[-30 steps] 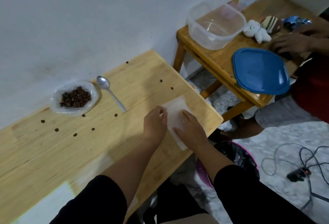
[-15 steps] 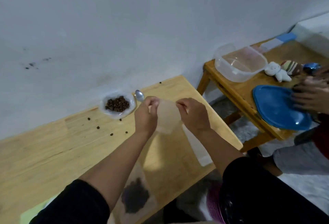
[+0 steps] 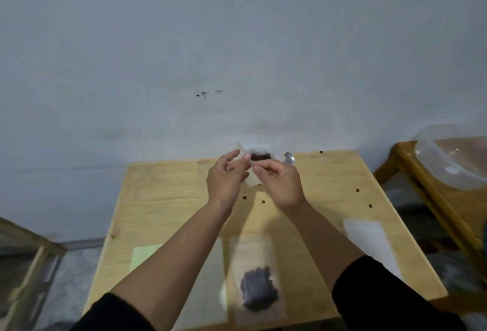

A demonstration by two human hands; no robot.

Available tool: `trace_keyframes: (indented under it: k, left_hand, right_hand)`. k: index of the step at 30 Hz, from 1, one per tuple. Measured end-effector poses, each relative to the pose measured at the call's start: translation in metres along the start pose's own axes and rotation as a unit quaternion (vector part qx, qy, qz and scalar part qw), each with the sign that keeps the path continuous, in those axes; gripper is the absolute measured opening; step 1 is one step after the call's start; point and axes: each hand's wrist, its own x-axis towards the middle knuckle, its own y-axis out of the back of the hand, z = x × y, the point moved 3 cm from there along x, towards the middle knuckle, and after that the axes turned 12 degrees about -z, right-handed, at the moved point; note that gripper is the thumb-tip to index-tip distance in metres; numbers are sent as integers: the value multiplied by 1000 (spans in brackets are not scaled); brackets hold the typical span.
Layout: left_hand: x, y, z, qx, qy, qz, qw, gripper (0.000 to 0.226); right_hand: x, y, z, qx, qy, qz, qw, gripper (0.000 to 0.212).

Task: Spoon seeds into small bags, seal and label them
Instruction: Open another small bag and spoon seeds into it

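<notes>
Holding the small bag [image 3: 251, 176] up between them, left hand [image 3: 225, 182] & right hand [image 3: 280, 184] both pinch its top, w/ the seeds [image 3: 261, 157] just behind and the spoon [image 3: 289, 158] nearer the right.

The light was dim and flat, a cool grey cast over the wall [image 3: 237, 41], with no strong source showing. My arms threw soft, faint shadows on the tabletop [image 3: 163, 193]. Everything was smeared with motion blur: my left hand [image 3: 226, 178] and right hand [image 3: 279, 183] had soft edges, and the filled bag [image 3: 258, 288] near me was a dark blur. The wide lens bowed the tabletop's edges outward. A small glint sat on the spoon [image 3: 288, 158].
</notes>
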Motion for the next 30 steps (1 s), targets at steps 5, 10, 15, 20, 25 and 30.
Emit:
trace_keyframes:
  k: [5, 10, 15, 20, 25, 30]
  left_hand:
    - [-2, 19, 8, -32, -13, 15, 999, 13]
    - [2, 25, 10, -30, -22, 25, 999, 17]
    - [5, 21, 11, -56, -24, 13, 998, 19]
    - [8, 18, 11, -27, -24, 9, 999, 25]
    - [10, 16, 16, -6, -22, 24, 999, 19]
    - [14, 16, 24, 46, -35, 62, 996, 6]
  right_hand:
    - [10, -19, -3, 35, -13, -52, 998, 18]
    - [19, -23, -2, 42, -25, -74, 996, 20]
    - [24, -17, -2, 15, -21, -75, 997, 18]
    - [29, -14, -3, -34, -27, -55, 998, 15]
    - [33, -13, -10, -85, -15, -28, 996, 10]
    - [36, -13, -12, -103, -3, 8, 995, 8]
